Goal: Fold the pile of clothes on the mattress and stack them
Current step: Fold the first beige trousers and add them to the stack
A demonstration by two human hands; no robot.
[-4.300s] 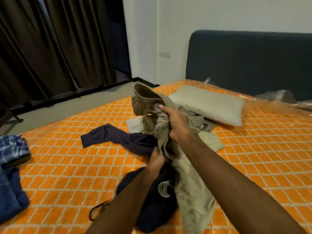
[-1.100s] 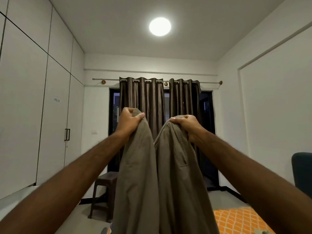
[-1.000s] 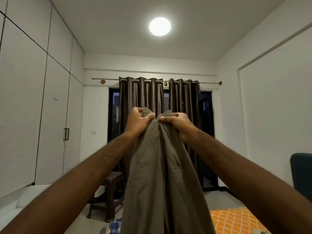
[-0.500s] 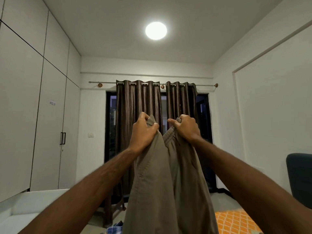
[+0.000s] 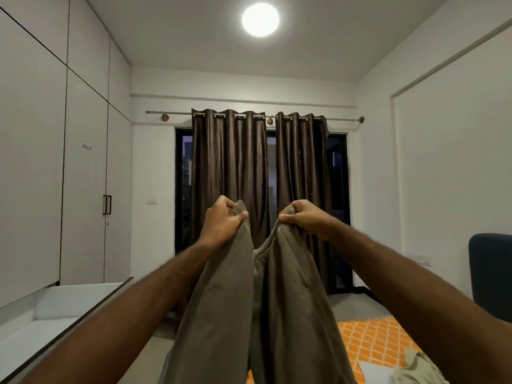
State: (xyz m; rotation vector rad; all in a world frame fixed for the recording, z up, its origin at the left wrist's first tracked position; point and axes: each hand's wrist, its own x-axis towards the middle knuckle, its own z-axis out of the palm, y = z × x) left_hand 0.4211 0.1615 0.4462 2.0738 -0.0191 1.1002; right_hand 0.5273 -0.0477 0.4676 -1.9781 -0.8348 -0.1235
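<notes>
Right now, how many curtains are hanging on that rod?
2. The left curtain hangs behind the left hand; the right curtain hangs behind the right hand. The khaki trousers hide their lower parts.

Two forearms in view — both bare, no sleeve reaching wrist or elbow. Left hand (image 5: 221, 221) and right hand (image 5: 306, 218) ungloved — no ring, watch or band showing. Fine hair along forearms.
</notes>
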